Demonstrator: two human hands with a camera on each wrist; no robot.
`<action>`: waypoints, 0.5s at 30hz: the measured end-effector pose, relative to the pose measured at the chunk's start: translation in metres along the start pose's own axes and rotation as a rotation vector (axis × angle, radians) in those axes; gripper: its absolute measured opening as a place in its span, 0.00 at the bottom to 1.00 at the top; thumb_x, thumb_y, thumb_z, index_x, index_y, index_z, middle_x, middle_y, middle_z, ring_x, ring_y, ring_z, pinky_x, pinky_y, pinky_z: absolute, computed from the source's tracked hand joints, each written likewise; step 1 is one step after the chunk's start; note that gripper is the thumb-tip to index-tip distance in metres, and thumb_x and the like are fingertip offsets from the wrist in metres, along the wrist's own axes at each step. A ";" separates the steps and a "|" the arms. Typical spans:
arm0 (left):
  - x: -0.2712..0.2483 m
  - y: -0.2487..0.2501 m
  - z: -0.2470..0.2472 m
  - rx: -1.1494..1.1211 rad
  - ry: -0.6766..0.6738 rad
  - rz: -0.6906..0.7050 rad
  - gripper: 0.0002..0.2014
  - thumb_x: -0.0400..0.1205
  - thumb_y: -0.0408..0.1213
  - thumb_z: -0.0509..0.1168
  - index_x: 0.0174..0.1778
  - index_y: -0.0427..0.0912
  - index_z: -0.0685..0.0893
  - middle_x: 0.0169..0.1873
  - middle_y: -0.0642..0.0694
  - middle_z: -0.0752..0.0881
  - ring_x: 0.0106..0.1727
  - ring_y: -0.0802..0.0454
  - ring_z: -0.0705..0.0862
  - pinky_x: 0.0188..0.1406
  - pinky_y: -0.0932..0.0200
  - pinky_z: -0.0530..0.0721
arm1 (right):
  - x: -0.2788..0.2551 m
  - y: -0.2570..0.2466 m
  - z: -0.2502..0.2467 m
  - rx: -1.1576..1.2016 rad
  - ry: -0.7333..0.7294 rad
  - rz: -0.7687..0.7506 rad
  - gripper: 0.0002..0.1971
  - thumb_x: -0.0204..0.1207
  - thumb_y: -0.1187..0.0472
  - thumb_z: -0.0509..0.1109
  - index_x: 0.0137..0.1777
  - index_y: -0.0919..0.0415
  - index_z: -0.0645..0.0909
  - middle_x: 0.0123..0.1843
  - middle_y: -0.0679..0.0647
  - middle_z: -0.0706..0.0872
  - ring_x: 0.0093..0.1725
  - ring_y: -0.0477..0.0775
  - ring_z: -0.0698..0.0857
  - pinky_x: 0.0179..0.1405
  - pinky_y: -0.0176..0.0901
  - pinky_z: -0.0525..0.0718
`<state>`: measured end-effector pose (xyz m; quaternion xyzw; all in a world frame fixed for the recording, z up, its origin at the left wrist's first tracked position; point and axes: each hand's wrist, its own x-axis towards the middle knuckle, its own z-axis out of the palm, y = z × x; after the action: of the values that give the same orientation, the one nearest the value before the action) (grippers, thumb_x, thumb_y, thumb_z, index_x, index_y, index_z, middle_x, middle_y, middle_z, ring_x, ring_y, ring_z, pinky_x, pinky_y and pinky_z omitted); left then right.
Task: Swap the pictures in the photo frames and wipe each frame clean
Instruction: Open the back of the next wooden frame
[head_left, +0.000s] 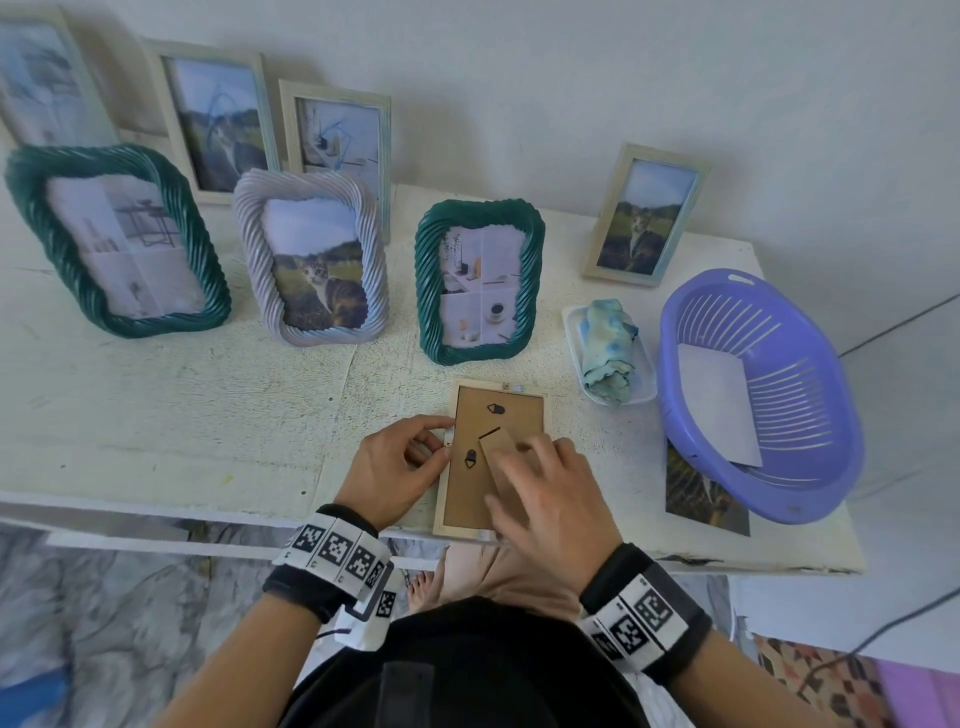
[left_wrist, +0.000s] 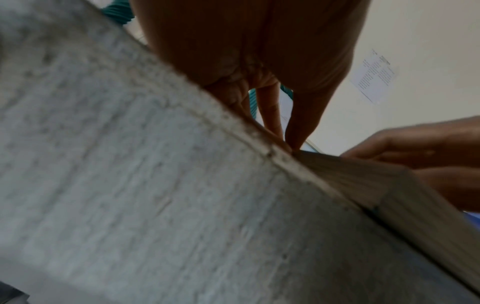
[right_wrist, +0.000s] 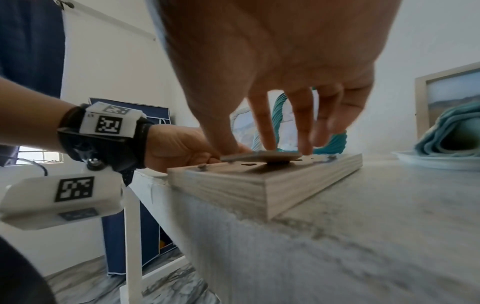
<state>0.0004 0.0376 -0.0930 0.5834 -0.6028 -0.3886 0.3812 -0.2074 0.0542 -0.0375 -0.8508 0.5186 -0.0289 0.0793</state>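
Observation:
A light wooden photo frame (head_left: 465, 493) lies face down at the table's front edge, its brown backing board and black turn clips showing. My left hand (head_left: 444, 441) pinches a small tab on the frame's left edge; in the left wrist view its thumb and finger (left_wrist: 292, 147) meet on the frame's rim (left_wrist: 363, 181). My right hand (head_left: 519, 467) lies over the backing with fingers spread, pressing the cardboard stand flap (right_wrist: 259, 157) down onto the frame (right_wrist: 259, 185). A blue-green cloth (head_left: 610, 353) sits folded on a white dish to the right.
A purple basket (head_left: 758, 395) holding a white sheet stands at the right, over part of a loose cat photo (head_left: 701, 493). A green twisted frame (head_left: 478, 280), a lilac one (head_left: 311, 260) and several more stand behind. The white table (head_left: 208, 405) stretches left.

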 end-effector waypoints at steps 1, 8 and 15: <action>0.000 -0.001 0.000 -0.014 0.000 -0.005 0.15 0.78 0.33 0.73 0.58 0.54 0.87 0.36 0.54 0.87 0.34 0.54 0.85 0.41 0.54 0.90 | 0.004 -0.002 0.000 -0.039 -0.011 0.052 0.19 0.73 0.43 0.67 0.59 0.52 0.78 0.52 0.54 0.78 0.46 0.54 0.77 0.41 0.47 0.81; -0.002 -0.003 -0.001 -0.063 0.013 -0.033 0.17 0.77 0.32 0.74 0.57 0.57 0.87 0.35 0.54 0.88 0.32 0.55 0.86 0.40 0.51 0.91 | 0.016 -0.015 0.006 0.066 0.092 0.129 0.15 0.67 0.56 0.77 0.54 0.54 0.82 0.44 0.54 0.75 0.42 0.55 0.75 0.38 0.49 0.83; -0.005 -0.003 -0.001 -0.037 0.027 -0.015 0.17 0.77 0.34 0.74 0.61 0.53 0.87 0.37 0.53 0.88 0.33 0.52 0.85 0.41 0.51 0.90 | 0.010 -0.012 -0.013 0.019 0.180 0.127 0.13 0.59 0.57 0.81 0.43 0.55 0.83 0.40 0.51 0.75 0.39 0.52 0.73 0.33 0.46 0.84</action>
<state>0.0024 0.0425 -0.0950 0.5859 -0.5858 -0.3948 0.3970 -0.1939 0.0490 -0.0232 -0.8093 0.5764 -0.1051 0.0423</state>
